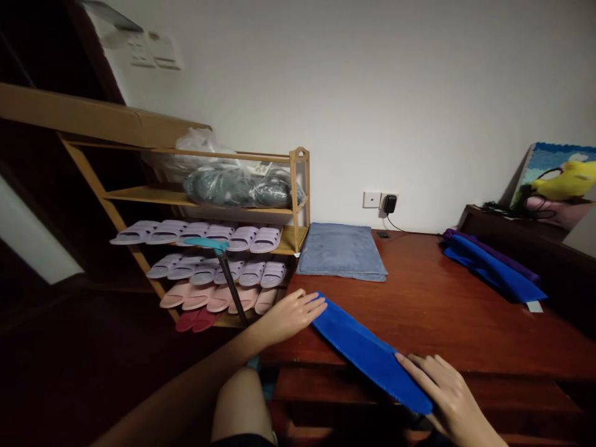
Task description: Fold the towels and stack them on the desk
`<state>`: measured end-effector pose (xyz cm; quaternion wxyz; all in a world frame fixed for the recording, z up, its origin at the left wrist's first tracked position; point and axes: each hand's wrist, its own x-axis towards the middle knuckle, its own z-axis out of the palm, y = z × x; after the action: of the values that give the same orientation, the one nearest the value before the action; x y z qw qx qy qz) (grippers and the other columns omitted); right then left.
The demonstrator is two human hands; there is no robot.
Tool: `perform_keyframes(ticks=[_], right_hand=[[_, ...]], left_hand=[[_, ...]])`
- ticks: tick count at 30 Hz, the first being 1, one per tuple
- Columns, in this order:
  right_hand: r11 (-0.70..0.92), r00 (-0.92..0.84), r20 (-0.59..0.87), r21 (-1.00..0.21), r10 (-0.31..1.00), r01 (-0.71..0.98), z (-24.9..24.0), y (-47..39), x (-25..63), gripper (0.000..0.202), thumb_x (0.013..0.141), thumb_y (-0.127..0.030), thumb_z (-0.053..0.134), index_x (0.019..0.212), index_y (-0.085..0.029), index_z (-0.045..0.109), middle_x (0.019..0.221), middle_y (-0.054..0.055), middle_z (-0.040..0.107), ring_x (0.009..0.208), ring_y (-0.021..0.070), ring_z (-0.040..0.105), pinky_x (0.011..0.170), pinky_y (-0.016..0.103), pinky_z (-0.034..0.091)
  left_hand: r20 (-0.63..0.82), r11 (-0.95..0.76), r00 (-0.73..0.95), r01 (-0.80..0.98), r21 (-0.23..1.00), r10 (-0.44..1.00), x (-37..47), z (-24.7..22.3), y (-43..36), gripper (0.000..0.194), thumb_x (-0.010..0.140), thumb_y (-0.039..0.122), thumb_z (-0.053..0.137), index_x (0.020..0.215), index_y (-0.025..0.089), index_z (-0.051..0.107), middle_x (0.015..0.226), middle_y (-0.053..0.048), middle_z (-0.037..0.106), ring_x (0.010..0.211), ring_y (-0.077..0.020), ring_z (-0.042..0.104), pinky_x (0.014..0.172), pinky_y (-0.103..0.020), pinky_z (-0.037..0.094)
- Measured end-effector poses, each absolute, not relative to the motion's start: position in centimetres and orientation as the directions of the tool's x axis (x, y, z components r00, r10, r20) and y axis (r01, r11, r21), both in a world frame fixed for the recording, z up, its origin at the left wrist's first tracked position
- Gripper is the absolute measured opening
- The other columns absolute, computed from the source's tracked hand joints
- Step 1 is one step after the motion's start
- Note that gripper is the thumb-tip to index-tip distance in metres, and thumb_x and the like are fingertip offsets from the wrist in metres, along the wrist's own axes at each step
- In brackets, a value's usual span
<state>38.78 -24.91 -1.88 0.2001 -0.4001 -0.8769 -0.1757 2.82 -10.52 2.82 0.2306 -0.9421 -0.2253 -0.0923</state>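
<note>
A long, narrow folded blue cloth slants across the front edge of the reddish-brown wooden table. Its upper left end is gripped by my left hand, with the fingers over the top. At the lower right end, my right hand holds the cloth's edge, the thumb side hidden beneath. Behind my left hand lies a flat folded grey-blue cloth. Another folded blue cloth rests on the table's right side, against a purple cloth.
A wooden rack at left holds several slippers and a plastic-wrapped bundle. A teal-topped pole stands before it. A black adapter is plugged into the wall. A yellow plush toy sits at the far right.
</note>
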Motion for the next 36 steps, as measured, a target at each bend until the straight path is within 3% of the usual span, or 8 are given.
perform_keyframes(ticks=[4, 8, 12, 16, 22, 28, 32, 36], right_hand=[[0.557, -0.595, 0.552, 0.261, 0.584, 0.788, -2.3, -25.7, 37.1, 0.063, 0.083, -0.011, 0.037, 0.145, -0.018, 0.031, 0.139, 0.008, 0.047, 0.099, 0.0181, 0.059, 0.089, 0.032, 0.039], [0.464, -0.493, 0.676, 0.244, 0.548, 0.851, -2.5, -24.9, 35.6, 0.062, 0.085, -0.01, 0.038, 0.146, -0.019, 0.03, 0.136, 0.005, 0.05, 0.105, 0.0207, 0.056, 0.089, 0.034, 0.037], [0.376, -0.354, 0.72, 0.138, 0.597, 0.916, -2.8, -22.7, 34.1, 0.063, 0.086, -0.008, 0.035, 0.146, -0.025, 0.029, 0.138, 0.004, 0.049, 0.12, 0.0228, 0.049, 0.094, 0.038, 0.034], [0.332, -0.265, 0.686, 0.037, 0.677, 0.943, -3.6, -20.6, 32.4, 0.057, 0.085, -0.007, 0.035, 0.139, -0.023, 0.041, 0.138, 0.006, 0.048, 0.12, 0.0247, 0.05, 0.093, 0.042, 0.037], [0.351, -0.186, 0.664, -0.123, 0.724, 0.928, -3.5, -19.9, 31.6, 0.035, 0.088, -0.021, 0.043, 0.121, -0.02, 0.057, 0.129, 0.009, 0.056, 0.12, 0.025, 0.051, 0.092, 0.042, 0.041], [0.369, 0.034, 0.617, -0.513, 0.786, 0.775, -2.2, -19.6, 32.3, 0.032, 0.091, -0.031, 0.043, 0.11, -0.018, 0.065, 0.109, 0.01, 0.068, 0.097, 0.0217, 0.063, 0.083, 0.035, 0.047], [0.233, 0.368, 0.421, -0.859, 0.829, 0.456, -1.8, -18.7, 34.8, 0.041, 0.084, -0.051, 0.052, 0.089, -0.014, 0.068, 0.075, 0.005, 0.068, 0.064, 0.0164, 0.06, 0.06, 0.025, 0.046], [0.196, 0.623, 0.24, -0.971, 0.744, 0.14, -2.5, -19.0, 37.3, 0.046, 0.074, -0.058, 0.06, 0.089, -0.014, 0.061, 0.063, -0.002, 0.057, 0.053, 0.0107, 0.048, 0.048, 0.021, 0.039]], left_hand=[[0.318, -0.804, 0.916, 0.375, -0.462, 0.245, 4.9, 4.7, -6.5, 0.028, 0.094, 0.009, 0.046, 0.115, 0.021, 0.06, 0.12, -0.005, 0.065, 0.117, -0.0217, 0.055, 0.088, -0.035, 0.04], [0.405, -0.808, 0.895, 0.373, -0.456, 0.185, 9.0, 7.2, -2.3, 0.031, 0.095, 0.007, 0.041, 0.115, 0.02, 0.06, 0.126, -0.006, 0.061, 0.124, -0.0225, 0.048, 0.094, -0.039, 0.036], [0.429, -0.828, 0.851, 0.459, -0.323, 0.304, 14.5, 7.9, 1.2, 0.036, 0.093, 0.003, 0.039, 0.117, 0.02, 0.06, 0.133, -0.006, 0.055, 0.131, -0.0222, 0.041, 0.102, -0.044, 0.029], [0.42, -0.809, 0.79, 0.558, -0.186, 0.448, 18.8, 6.1, 3.6, 0.034, 0.094, 0.008, 0.04, 0.117, 0.021, 0.06, 0.137, -0.006, 0.051, 0.136, -0.0221, 0.032, 0.106, -0.044, 0.023], [0.379, -0.757, 0.73, 0.645, -0.104, 0.569, 19.7, 2.5, 5.0, 0.04, 0.089, 0.003, 0.041, 0.121, 0.022, 0.057, 0.138, -0.01, 0.049, 0.132, -0.0226, 0.038, 0.103, -0.047, 0.029], [0.392, -0.666, 0.617, 0.746, -0.011, 0.683, 16.7, 2.2, 3.2, 0.058, 0.081, 0.004, 0.052, 0.137, 0.013, 0.038, 0.143, -0.02, 0.039, 0.131, -0.0303, 0.036, 0.1, -0.051, 0.031], [0.419, -0.652, 0.582, 0.758, 0.033, 0.697, 15.5, 2.9, -0.3, 0.034, 0.086, 0.01, 0.046, 0.119, 0.012, 0.052, 0.124, -0.016, 0.055, 0.116, -0.0271, 0.049, 0.096, -0.044, 0.036], [0.402, -0.711, 0.635, 0.7, 0.064, 0.66, 16.3, 3.1, -4.3, 0.022, 0.092, 0.021, 0.042, 0.103, 0.016, 0.06, 0.107, -0.009, 0.063, 0.103, -0.0224, 0.057, 0.092, -0.037, 0.041]])
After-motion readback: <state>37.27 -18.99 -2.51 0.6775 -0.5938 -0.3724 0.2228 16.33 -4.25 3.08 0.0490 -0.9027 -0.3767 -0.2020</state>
